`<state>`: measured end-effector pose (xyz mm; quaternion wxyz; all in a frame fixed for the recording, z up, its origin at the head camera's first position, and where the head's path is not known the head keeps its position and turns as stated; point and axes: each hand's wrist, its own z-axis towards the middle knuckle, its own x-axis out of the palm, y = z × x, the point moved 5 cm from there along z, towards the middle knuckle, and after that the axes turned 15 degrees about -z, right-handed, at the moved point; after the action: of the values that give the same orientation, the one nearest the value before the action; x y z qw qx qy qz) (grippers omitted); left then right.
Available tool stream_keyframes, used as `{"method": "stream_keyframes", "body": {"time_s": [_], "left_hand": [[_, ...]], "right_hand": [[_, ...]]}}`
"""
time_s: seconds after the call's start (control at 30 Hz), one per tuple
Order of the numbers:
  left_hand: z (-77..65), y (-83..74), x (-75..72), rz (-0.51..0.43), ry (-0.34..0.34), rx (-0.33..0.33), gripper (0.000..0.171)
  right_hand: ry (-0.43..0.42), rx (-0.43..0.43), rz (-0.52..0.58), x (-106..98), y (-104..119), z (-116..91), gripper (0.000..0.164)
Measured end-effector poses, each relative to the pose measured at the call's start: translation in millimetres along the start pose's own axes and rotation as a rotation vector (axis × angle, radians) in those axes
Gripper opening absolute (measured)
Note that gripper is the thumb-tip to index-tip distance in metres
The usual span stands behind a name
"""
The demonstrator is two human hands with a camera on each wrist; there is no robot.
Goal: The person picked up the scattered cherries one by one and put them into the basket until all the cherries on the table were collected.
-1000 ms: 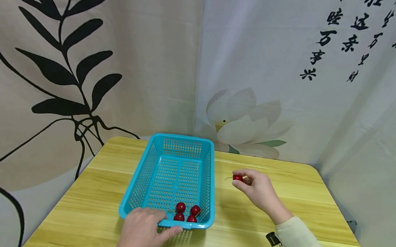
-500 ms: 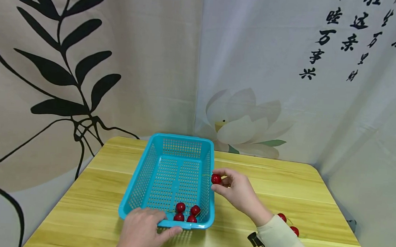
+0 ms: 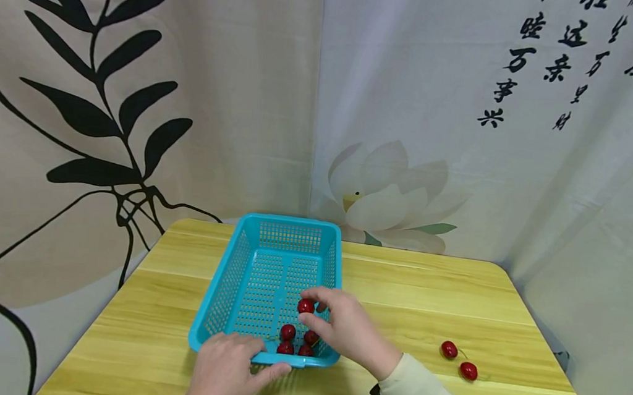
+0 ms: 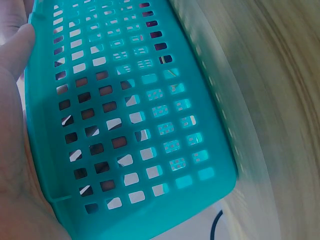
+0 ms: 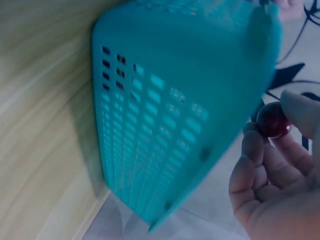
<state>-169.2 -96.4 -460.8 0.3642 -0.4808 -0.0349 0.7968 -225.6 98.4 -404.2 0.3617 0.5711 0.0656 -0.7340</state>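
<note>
A blue plastic basket [image 3: 213,288] with slotted walls stands on the table. My left hand [image 3: 226,364] grips its near rim, fingers over the edge and thumb outside; the left wrist view shows the thumb [image 4: 20,50] at the rim. Over the basket's near right part, my right hand [image 3: 347,330] pinches a red cherry [image 3: 305,306] between thumb and fingertips. In the right wrist view that cherry [image 5: 273,120] shows above the rim. Several more cherries [image 3: 287,332] lie inside at the near end, partly hidden by the rim and right hand.
Two cherries with stems, one [image 3: 449,349] slightly behind the other [image 3: 468,371], lie on the wooden table [image 3: 410,279] to the right of the basket. A printed curtain [image 3: 257,93] hangs right behind the table's far edge.
My right hand has carried the cherry leftward from over the table, across the rim and into the basket's space. The two table cherries have come into view. My left hand stays put.
</note>
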Motion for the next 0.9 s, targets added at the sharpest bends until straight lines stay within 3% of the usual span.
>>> {"method": "stream_keyframes", "body": {"time_s": [0.17, 0.33, 0.53, 0.9], "left_hand": [[0.2, -0.4, -0.8, 0.003, -0.014, 0.015, 0.056], [0.4, -1.1, -1.7, 0.002, -0.028, 0.026, 0.055], [0.3, -1.6, -2.3, -0.005, -0.046, 0.039, 0.053], [-0.2, -0.6, -1.5, -0.003, -0.052, 0.04, 0.054]], "right_hand": [[0.006, -0.083, -0.092, 12.3, 10.1, 0.4, 0.032], [0.034, -0.134, -0.117, 22.7, 17.0, 1.6, 0.027], [0.084, -0.133, -0.096, 35.4, 16.3, 0.6, 0.026], [0.102, -0.139, -0.104, 43.1, 14.1, 0.9, 0.026]]}}
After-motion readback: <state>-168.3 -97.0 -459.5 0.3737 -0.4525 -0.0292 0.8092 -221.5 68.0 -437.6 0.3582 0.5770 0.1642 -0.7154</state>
